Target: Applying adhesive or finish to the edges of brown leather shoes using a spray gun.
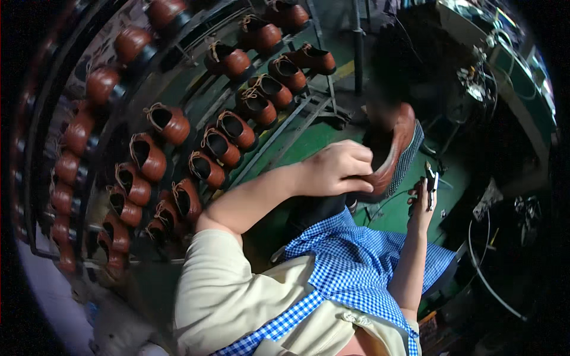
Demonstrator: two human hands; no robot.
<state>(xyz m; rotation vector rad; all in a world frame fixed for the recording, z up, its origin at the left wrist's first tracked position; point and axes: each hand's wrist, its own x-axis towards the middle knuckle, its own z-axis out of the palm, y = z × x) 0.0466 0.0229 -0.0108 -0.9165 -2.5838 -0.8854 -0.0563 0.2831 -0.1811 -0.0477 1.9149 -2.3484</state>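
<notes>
Held up in front of me is a brown leather shoe [401, 142], its dark, finely patterned sole side turned to the right. My left hand [338, 169] is closed, its fingers and thumb at the shoe's near end; the fingertips are partly hidden and a little blurred. Lower and to the right, my right hand [422, 202] grips a small silver metal hand tool [433, 188] with a narrow tip pointing up. The tool's exact kind is unclear. A gap separates it from the shoe.
Metal racks [285, 129] at the left carry rows of brown shoes [172, 123] with loose tan laces. A green machine bench [516, 77] stands at the far right, and a pale hose [475, 255] curves below it. My blue checked apron [356, 249] covers my lap.
</notes>
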